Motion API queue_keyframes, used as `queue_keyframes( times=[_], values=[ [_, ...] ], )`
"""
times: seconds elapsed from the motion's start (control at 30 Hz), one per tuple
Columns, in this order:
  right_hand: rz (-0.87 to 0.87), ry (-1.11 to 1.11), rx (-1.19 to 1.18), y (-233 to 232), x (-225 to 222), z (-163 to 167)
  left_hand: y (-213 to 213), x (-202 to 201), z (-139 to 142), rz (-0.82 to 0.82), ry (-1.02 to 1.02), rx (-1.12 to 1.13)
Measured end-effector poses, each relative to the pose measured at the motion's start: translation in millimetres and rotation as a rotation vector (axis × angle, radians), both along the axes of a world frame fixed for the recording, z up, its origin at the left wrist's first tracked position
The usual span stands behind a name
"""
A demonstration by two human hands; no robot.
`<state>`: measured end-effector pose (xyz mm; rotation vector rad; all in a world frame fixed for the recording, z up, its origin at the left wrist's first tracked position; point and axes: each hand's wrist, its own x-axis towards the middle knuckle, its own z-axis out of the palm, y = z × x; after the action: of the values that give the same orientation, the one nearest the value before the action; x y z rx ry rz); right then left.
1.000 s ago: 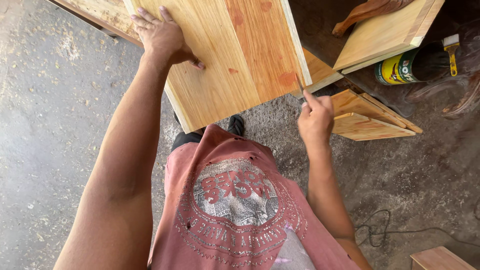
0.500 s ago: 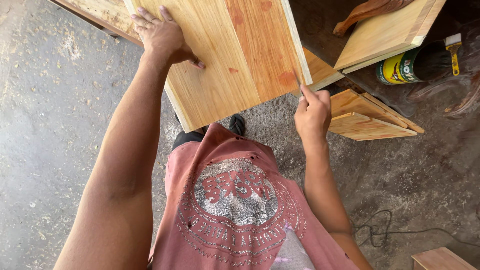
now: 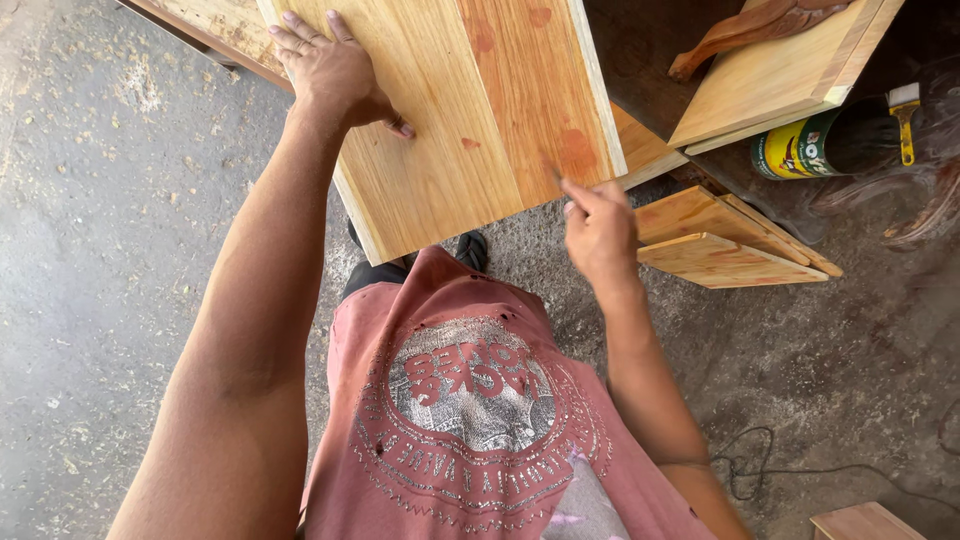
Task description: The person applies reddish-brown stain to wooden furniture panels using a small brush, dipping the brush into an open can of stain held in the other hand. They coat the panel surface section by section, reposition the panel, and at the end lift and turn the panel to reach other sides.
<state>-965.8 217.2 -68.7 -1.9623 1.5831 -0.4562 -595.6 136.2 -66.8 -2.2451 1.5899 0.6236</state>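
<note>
Here the left hand (image 3: pixel 335 70) lies flat, fingers spread, on the pale glued wooden panel (image 3: pixel 470 110) at 12 o'clock, while the right hand (image 3: pixel 598 225), fingers pinched on something I cannot make out, touches its lower corner, apparently checking the surface; the next move needs a steady panel.

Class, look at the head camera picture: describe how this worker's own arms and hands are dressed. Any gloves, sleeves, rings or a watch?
Both arms are bare from shoulder to fingers: no sleeves show. The left hand and the right hand wear no gloves, and no ring, watch or wristband is visible. The only clothing near them is a faded pinkish-red shirt with a worn round silvery print.
</note>
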Motion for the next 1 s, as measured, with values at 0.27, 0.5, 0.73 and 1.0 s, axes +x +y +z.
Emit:
queue_keyframes(
  times=[0.27,0.5,0.73,1.0],
  values=[
    [-0.014,0.040,-0.088,-9.7,4.4,1.7,-0.9,0.4,0.1,0.003,0.002,-0.004],
    [0.033,0.070,-0.181,-18.0,17.8,1.9,-2.4,-0.1,0.9,0.029,0.015,0.009],
    [0.037,0.082,-0.167,-30.1,25.6,4.0,-4.4,-0.8,2.7,0.011,0.014,0.009],
    [0.214,0.057,-0.145,-34.5,-3.7,8.9,-3.6,0.0,5.8,0.001,0.010,0.013]
  ],
)
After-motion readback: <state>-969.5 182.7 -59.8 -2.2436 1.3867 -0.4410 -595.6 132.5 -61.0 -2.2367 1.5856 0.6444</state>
